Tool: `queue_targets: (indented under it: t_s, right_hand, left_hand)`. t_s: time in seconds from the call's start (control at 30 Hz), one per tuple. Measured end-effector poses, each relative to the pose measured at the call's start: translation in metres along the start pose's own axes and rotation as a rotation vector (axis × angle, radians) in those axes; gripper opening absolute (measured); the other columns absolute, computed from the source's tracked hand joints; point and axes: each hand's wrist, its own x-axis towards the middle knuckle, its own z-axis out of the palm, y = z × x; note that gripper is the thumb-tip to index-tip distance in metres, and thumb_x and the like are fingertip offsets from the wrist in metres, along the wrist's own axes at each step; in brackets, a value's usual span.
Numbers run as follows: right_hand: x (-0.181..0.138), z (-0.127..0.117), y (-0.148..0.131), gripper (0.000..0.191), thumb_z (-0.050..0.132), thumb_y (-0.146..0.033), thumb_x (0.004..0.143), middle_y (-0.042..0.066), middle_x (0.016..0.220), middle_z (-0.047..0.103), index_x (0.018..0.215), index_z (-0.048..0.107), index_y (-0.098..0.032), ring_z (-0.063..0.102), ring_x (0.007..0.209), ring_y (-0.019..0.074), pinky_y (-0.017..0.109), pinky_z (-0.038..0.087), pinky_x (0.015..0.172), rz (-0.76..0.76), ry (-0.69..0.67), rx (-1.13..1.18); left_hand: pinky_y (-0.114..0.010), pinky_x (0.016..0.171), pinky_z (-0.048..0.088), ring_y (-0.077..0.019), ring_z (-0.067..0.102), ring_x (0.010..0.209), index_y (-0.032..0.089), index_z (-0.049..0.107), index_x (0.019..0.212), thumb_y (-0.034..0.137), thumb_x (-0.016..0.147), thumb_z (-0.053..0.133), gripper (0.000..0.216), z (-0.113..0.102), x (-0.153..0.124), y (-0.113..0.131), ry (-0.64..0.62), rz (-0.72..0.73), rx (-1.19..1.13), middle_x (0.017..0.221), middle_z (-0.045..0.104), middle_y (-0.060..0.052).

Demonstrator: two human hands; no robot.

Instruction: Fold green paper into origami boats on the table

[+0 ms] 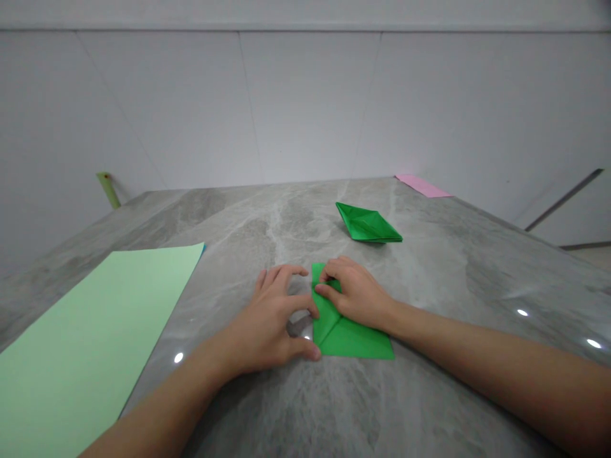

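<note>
A green sheet of paper [358,339] with diagonal crease lines lies flat on the grey marbled table [248,229]. My right hand [358,289] rests on its upper part, with thumb and curled fingers closed at the paper near its left edge; the hand covers much of the sheet. At that same left edge is my left hand [279,318], fingers apart and holding nothing. Its thumb tip meets the lower left corner of the paper. Farther back stands a folded green paper boat [367,226].
Light green sheets [95,318] lie at the left, a blue edge showing beneath. A pink paper [422,186] sits at the back right corner. Behind the table rises a white wall [305,108]. A light green strip [109,191] is at the far left edge.
</note>
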Motion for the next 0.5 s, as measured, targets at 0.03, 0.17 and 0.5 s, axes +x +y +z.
queue_targets:
  t_s: [0.03, 0.17, 0.5]
  right_hand:
    - [0.0002, -0.0003, 0.0005, 0.007, 0.065, -0.019, 0.084, 0.004, 0.079, 0.063, 0.078, 0.061, -0.017, 0.055, 0.083, 0.0199, 0.032, 0.04, 0.075, -0.004, -0.007, 0.007]
    - [0.0014, -0.0003, 0.003, 0.006, 0.064, -0.019, 0.084, 0.004, 0.079, 0.063, 0.079, 0.062, -0.017, 0.056, 0.081, 0.0196, 0.032, 0.04, 0.075, -0.014, -0.025, 0.012]
    - [0.0021, -0.0002, 0.0041, 0.004, 0.064, -0.017, 0.083, 0.004, 0.081, 0.064, 0.079, 0.063, -0.017, 0.056, 0.083, 0.0197, 0.031, 0.04, 0.077, -0.007, -0.027, 0.051]
  left_hand:
    - [-0.06, 0.112, 0.021, -0.0359, 0.031, 0.136, 0.031, 0.074, 0.092, 0.051, 0.07, 0.078, 0.031, -0.0005, 0.0009, -0.0025, 0.012, 0.026, -0.008, 0.14, 0.042, -0.006]
    - [-0.052, 0.111, 0.029, -0.0304, 0.039, 0.13, 0.031, 0.078, 0.084, 0.045, 0.076, 0.075, 0.016, 0.0015, 0.0041, -0.0091, 0.028, 0.028, -0.039, 0.131, 0.05, -0.004]
    - [-0.051, 0.109, 0.031, -0.0315, 0.042, 0.126, 0.025, 0.063, 0.108, 0.05, 0.061, 0.083, 0.056, 0.0056, 0.005, -0.008, 0.056, -0.02, -0.032, 0.129, 0.053, -0.008]
